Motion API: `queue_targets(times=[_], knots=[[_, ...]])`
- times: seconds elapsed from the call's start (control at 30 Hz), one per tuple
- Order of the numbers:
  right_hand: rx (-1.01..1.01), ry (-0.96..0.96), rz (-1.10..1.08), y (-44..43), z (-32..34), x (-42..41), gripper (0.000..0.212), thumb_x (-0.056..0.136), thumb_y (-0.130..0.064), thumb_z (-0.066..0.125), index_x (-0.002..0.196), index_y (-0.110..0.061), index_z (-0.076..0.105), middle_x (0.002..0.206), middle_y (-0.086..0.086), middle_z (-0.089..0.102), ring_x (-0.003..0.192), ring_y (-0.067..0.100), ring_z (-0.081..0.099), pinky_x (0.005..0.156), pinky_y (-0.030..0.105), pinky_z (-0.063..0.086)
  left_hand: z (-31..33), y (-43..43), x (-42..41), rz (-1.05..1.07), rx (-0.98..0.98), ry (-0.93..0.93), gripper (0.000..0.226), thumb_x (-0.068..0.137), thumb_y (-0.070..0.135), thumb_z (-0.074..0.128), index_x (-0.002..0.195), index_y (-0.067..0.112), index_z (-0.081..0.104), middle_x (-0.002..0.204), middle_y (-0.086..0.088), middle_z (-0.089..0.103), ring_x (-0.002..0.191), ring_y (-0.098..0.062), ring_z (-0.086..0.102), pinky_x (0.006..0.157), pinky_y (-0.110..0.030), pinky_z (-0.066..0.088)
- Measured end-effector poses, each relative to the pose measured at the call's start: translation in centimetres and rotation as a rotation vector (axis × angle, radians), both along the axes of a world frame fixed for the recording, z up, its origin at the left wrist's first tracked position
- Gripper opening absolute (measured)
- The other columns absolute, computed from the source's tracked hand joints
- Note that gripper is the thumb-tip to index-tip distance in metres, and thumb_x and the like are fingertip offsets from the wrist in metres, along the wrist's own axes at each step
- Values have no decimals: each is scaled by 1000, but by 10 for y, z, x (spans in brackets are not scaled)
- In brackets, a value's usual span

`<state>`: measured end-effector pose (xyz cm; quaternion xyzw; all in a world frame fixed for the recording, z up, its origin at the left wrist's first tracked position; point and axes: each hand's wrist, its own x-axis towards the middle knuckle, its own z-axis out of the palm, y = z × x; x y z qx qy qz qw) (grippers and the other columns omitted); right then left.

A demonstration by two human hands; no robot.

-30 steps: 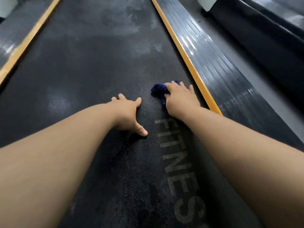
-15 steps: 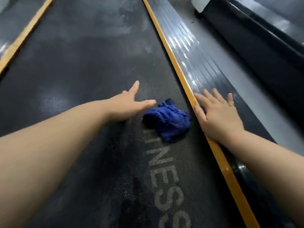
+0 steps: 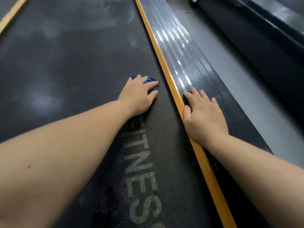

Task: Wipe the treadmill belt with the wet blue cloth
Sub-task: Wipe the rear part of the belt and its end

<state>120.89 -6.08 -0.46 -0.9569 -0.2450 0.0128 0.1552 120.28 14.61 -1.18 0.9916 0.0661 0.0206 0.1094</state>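
- Dark, textured treadmill belt (image 3: 74, 71) is seen running away from the viewer — grey "FITNESS" lettering (image 3: 141, 170) is printed along it, near the yellow strip (image 3: 162, 63).
- Blue cloth (image 3: 150, 80) is bunched on the belt close to that strip, mostly covered by the left hand (image 3: 138, 94), whose nearly straight fingers are pressed over it.
- Right hand (image 3: 204, 116) is laid flat on the ribbed side rail (image 3: 189, 63) — fingers spread, nothing held.

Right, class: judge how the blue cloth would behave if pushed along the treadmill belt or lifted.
Probably floppy: the blue cloth lies bunched under the left hand. Pushed, it likely drags rather than glides, since the treadmill belt looks textured.
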Motion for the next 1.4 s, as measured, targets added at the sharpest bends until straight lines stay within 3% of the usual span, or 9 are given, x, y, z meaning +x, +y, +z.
queue_targets(times=[0.2, 0.33, 0.43, 0.57, 0.7, 0.8, 1.07, 1.3, 1.4], knots=[[-4, 10, -9, 0, 1, 0, 50, 97, -31, 32, 146, -26, 29, 158, -1, 19, 146, 18, 10, 119, 42, 7, 3, -17, -80, -472, -62, -16, 53, 91, 52, 26, 137, 36, 49, 150, 4, 38, 140, -16, 28, 115, -30, 8], [2, 21, 0, 0, 1, 0, 50, 97, -32, 31, 147, -26, 28, 158, -1, 19, 146, 18, 9, 119, 42, 5, 1, -5, -72, -172, 199, 126, 51, 95, 59, 15, 146, 51, 17, 161, 5, -1, 147, -25, -6, 114, -53, -4], [12, 21, -1, -1, -1, 1, 50, 97, -32, 30, 146, -27, 28, 158, -2, 18, 146, 18, 9, 119, 42, 4, -14, -27, -93, -27, 32, -15, 49, 95, 52, 32, 139, 38, 45, 156, -8, 23, 144, -33, 14, 114, -54, 9], [11, 20, 1, -2, -2, 2, 49, 97, -33, 29, 146, -28, 27, 158, -2, 17, 147, 18, 7, 119, 43, 4, -17, -19, -97, -230, -124, -184, 41, 85, 42, 44, 110, 24, 71, 124, -7, 60, 112, -33, 55, 97, -54, 39], [13, 21, -4, -2, -3, 2, 50, 97, -32, 29, 147, -27, 27, 158, -3, 17, 147, 17, 7, 119, 41, 2, -12, 5, -46, 70, -36, -140, 31, 92, 45, 46, 117, 39, 65, 141, 8, 46, 133, -28, 37, 106, -68, 13], [17, 21, -7, -1, -2, 1, 49, 97, -32, 30, 146, -28, 27, 158, -3, 17, 147, 17, 7, 119, 41, 2, -16, 5, -37, 337, -99, -118, 29, 96, 42, 46, 123, 43, 58, 147, 12, 38, 139, -24, 26, 111, -54, 12], [8, 36, -4, -1, 1, 1, 49, 97, -32, 29, 147, -28, 26, 158, -3, 16, 147, 18, 7, 119, 42, 3, -12, -11, -70, -152, -198, -175, 33, 81, 32, 54, 110, 33, 71, 126, 6, 59, 119, -23, 51, 102, -47, 34], [22, 24, -9, -1, 0, 1, 48, 98, -32, 29, 146, -29, 27, 158, -5, 17, 146, 16, 7, 119, 40, 3, -14, -22, 30, 99, -84, -146, 29, 96, 35, 49, 122, 37, 60, 134, 6, 49, 126, -22, 41, 104, -41, 25], [19, 22, -8, 0, -1, 2, 48, 98, -32, 30, 146, -29, 28, 158, -4, 18, 146, 16, 7, 119, 41, 3, -15, -33, 0, -36, -97, -141, 32, 93, 44, 42, 116, 37, 63, 131, 9, 53, 126, -18, 43, 105, -44, 27]])
